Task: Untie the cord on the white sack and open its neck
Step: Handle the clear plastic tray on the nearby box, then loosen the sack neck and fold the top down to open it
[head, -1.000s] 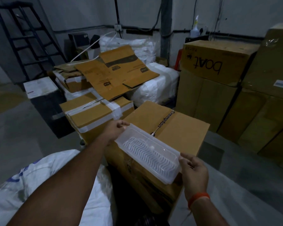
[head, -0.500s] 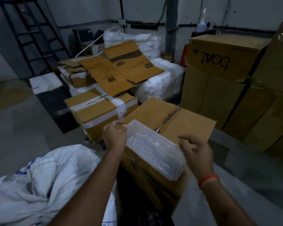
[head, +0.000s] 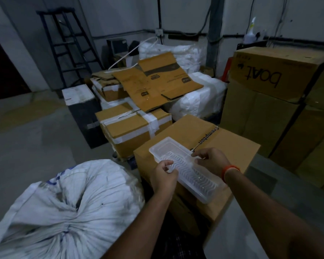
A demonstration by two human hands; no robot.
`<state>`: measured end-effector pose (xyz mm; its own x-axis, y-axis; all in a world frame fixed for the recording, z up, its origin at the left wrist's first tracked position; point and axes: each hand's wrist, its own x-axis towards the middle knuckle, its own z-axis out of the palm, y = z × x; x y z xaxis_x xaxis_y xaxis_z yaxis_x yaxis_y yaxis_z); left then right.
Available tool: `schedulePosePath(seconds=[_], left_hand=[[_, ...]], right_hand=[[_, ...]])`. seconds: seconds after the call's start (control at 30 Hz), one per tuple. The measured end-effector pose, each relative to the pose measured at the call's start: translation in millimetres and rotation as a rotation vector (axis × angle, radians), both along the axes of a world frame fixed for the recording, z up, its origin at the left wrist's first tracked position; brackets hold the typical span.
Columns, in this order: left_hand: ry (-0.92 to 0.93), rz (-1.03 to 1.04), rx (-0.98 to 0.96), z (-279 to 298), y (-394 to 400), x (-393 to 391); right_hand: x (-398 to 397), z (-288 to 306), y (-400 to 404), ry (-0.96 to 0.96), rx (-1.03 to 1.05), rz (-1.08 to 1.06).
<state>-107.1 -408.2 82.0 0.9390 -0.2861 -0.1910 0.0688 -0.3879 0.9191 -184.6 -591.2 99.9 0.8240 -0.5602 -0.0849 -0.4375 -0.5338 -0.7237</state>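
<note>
Lower left of the frame, nearest to me, sits the white sack (head: 64, 208), its woven cloth gathered into a tight twisted neck (head: 68, 228) that is shut; I can't make out the cord itself in this dim light. Neither hand touches it.

Just right of the sack, both bare arms reach up from the bottom edge to a clear plastic tray (head: 185, 169) with a ribbed floor, lying slantwise on top of a brown carton (head: 228, 144) printed "Crompton". The left hand (head: 164, 175) has its fingers curled together, pinching the tray's near long rim. The right hand (head: 211, 160), an orange band (head: 230, 170) at its wrist, is closed on the far rim, fingertips pressed to the plastic.

Behind that carton, centre frame, is a taped cardboard box (head: 131, 128) with white tape around it, and above it flattened cardboard sheets (head: 157, 81) lean over white wrapped bundles (head: 198, 96). At right, large cartons are stacked, the top one marked "boAt" (head: 273, 71) upside down. In the upper left a dark stepladder (head: 67, 47) stands against the wall, and a spray bottle (head: 251, 32) sits at upper right.
</note>
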Motion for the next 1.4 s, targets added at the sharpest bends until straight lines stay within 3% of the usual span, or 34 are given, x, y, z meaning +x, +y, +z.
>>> schedulePosePath(seconds=[0.27, 0.37, 0.47, 0.6, 0.77, 1.0, 1.4], left_hand=[[-0.042, -0.028, 0.041, 8, 3, -2], [-0.028, -0.021, 0.019, 13, 14, -3], [-0.040, 0.031, -0.004, 17, 42, -2], [-0.132, 0.107, 0.011, 24, 106, 0], [-0.202, 0.242, -0.030, 26, 201, -4], [-0.246, 0.398, -0.056, 30, 298, -5], [-0.290, 0.573, -0.129, 22, 383, 23]], right_hand=[[3, 8, 7, 0.029, -0.081, 0.008], [4, 18, 18, 0.044, -0.267, 0.018], [4, 31, 44, -0.132, -0.340, 0.026], [6, 38, 107, -0.273, -0.171, 0.164], [22, 32, 193, -0.211, 0.070, 0.294], [41, 23, 298, -0.282, 0.090, 0.446], [111, 21, 404, -0.306, 0.149, 0.540]])
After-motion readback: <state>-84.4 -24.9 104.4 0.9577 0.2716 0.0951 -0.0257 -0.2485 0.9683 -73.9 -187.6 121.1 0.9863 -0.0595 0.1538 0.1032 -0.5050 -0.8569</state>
